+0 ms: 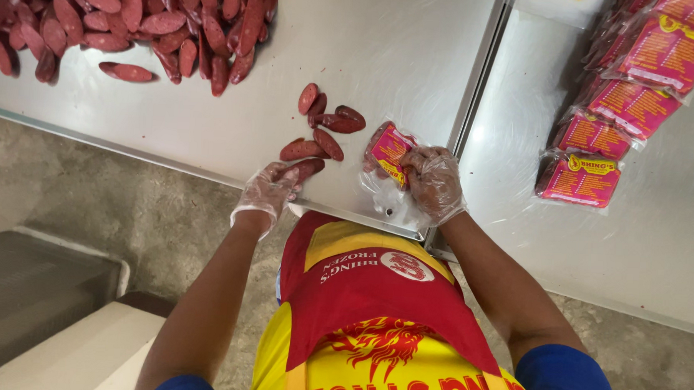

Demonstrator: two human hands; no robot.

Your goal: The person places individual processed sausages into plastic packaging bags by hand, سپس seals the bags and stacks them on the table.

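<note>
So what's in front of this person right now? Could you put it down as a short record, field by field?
Setting: steel table, seen from above
Left hand: gloved, picking up a red sausage slice
Right hand: gloved, gripping a clear bag with a pink label
Near the hands: a few loose slices
Far left: big heap of slices
Right side: filled pink-labelled packs on a second table
Clothing: red and yellow apron

Gloved left hand (266, 191) on a red sausage (305, 169), gloved right hand (433, 183) around a clear bag (388, 154) on the steel table (398, 51).
</note>
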